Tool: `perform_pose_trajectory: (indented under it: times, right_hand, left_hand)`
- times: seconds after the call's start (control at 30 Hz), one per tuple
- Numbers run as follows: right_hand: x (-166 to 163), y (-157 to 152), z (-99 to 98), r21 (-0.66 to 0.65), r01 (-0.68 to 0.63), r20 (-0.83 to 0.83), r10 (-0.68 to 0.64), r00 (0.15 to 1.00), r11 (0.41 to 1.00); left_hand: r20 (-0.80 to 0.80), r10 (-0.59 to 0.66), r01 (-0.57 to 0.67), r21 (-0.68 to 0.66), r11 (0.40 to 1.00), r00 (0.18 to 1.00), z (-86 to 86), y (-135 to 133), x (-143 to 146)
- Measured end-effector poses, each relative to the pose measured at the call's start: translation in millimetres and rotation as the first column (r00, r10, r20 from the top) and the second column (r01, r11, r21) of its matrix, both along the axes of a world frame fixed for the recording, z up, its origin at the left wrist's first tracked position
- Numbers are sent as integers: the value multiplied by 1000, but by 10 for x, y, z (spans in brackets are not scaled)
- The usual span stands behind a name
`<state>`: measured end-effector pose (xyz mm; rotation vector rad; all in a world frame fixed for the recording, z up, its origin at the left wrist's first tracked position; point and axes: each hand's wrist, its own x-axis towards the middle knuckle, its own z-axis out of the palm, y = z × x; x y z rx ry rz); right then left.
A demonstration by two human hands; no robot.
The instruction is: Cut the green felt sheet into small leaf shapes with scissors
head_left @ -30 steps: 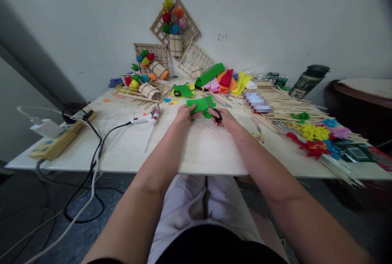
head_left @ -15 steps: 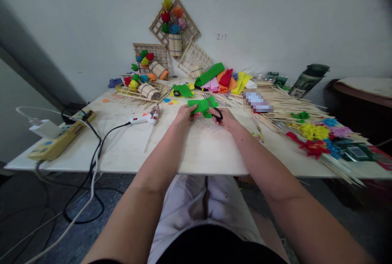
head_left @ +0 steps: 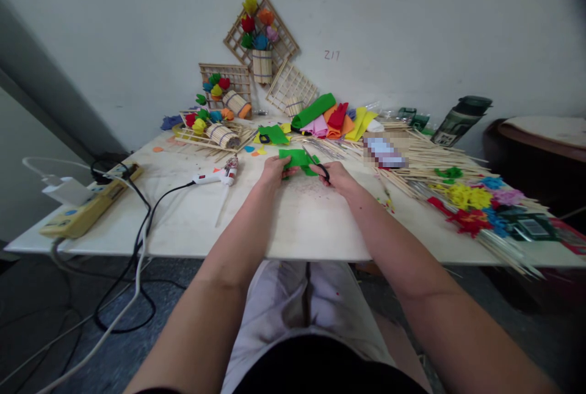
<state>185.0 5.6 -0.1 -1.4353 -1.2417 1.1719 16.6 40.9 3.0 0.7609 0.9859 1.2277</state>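
Since the green sheet [head_left: 292,158] sits right between my hands, everything comes down to angle. Its long side runs roughly left to right in front of me, over the middle of the white table [head_left: 242,229]; can't tell if it's touching the tabletop. My left hand [head_left: 274,171] is pinching the left end, so that's the one nearest the bulk of it. My right hand [head_left: 337,175] is off at the other end, fingers wrapped round the black handles of the scissors [head_left: 325,173]. Blades point away from me and a bit left, so they slant across the sheet's right part rather than along it. Some green shows on my right of the blades too, but honestly can't tell if it's attached.
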Motion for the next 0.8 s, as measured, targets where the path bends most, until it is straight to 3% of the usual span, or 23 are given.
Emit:
perform_pose_trajectory:
  times: [0.3, 0.53, 0.8]
  right_hand:
    - [1, -47, 35, -5, 14, -51, -14, 999, 1000]
    - [76, -26, -6, -7, -57, -52, 56, 997, 998]
    - [123, -96, 72, -42, -222, -41, 220, 975, 974]
  left_hand:
    - [143, 26, -34, 56, 998, 989, 21, 3, -28]
    - [191, 48, -58, 45, 997, 980, 20, 18, -44]
    - [290, 87, -101, 34, 994, 953, -16, 68, -63]
